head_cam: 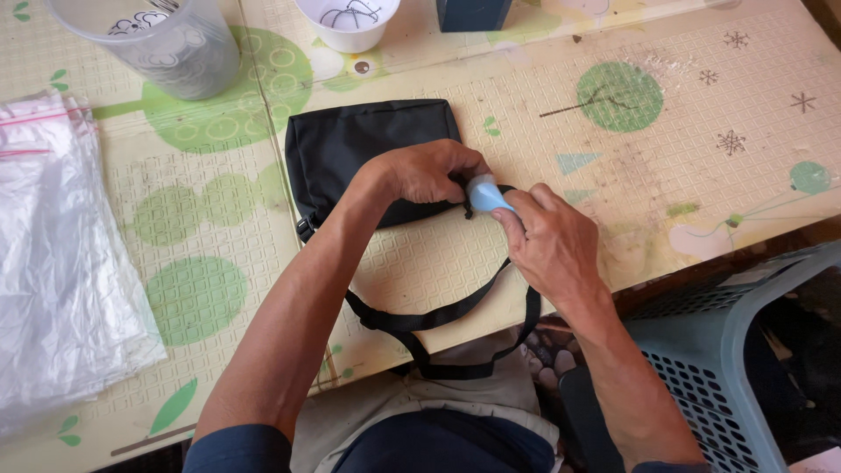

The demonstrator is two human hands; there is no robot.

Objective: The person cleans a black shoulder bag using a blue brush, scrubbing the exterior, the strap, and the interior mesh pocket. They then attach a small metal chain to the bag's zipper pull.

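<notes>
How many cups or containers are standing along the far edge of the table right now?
3: a clear plastic cup at far left, a white cup in the middle, and a dark container right of it, mostly cut off. Others may sit out of frame.

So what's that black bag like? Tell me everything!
The black bag looks like soft fabric, small and rectangular. It lies flat on the patterned table. Its long black strap loops off the table's near edge. The left hand grips its right end, and the right hand presses a small light-blue thing there.
</notes>
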